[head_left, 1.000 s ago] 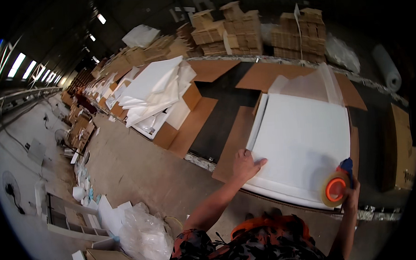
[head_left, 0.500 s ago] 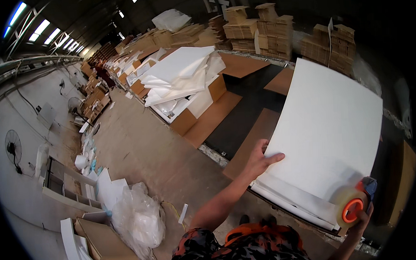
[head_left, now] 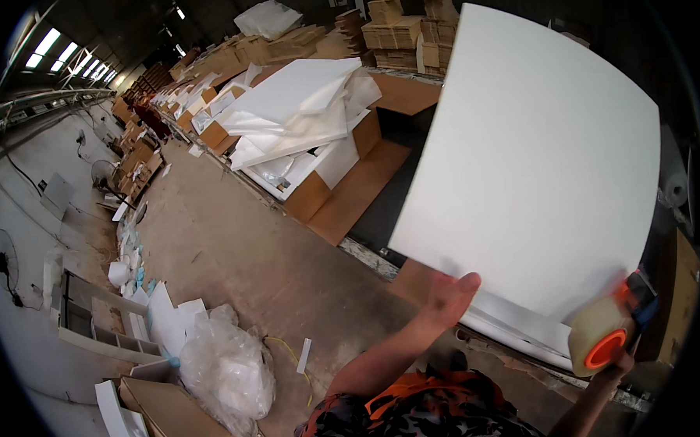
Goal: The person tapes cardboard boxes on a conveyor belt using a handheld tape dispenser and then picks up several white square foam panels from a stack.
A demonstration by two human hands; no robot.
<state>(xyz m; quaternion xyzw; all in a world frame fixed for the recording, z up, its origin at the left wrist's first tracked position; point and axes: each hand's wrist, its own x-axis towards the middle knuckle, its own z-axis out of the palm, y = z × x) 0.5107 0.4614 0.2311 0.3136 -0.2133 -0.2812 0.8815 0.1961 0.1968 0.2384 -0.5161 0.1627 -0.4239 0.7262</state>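
A large white foam sheet [head_left: 535, 156] is raised and tilted at the right. My left hand [head_left: 449, 298] grips its near left edge, with the thumb in front and the fingers partly hidden behind. In my right hand [head_left: 620, 364] is a tape dispenser [head_left: 633, 304] with a wide roll of clear tape [head_left: 593, 334] on an orange hub. The dispenser rests close against the sheet's near right corner; whether they touch I cannot tell. Beneath the raised sheet, more white foam [head_left: 518, 320] lies at the near edge of the line.
Ahead stands an open carton [head_left: 310, 198] with white foam sheets [head_left: 298, 103] piled over it on the dark conveyor [head_left: 374, 225]. Flat cardboard stacks [head_left: 393, 37] line the back. On the floor at left lie clear plastic wrap [head_left: 227, 364] and a brown box [head_left: 171, 418].
The white sheet has been lifted, its left edge swinging up and leftward with my left hand at its edge. My right hand still holds the tape dispenser, shifted slightly.
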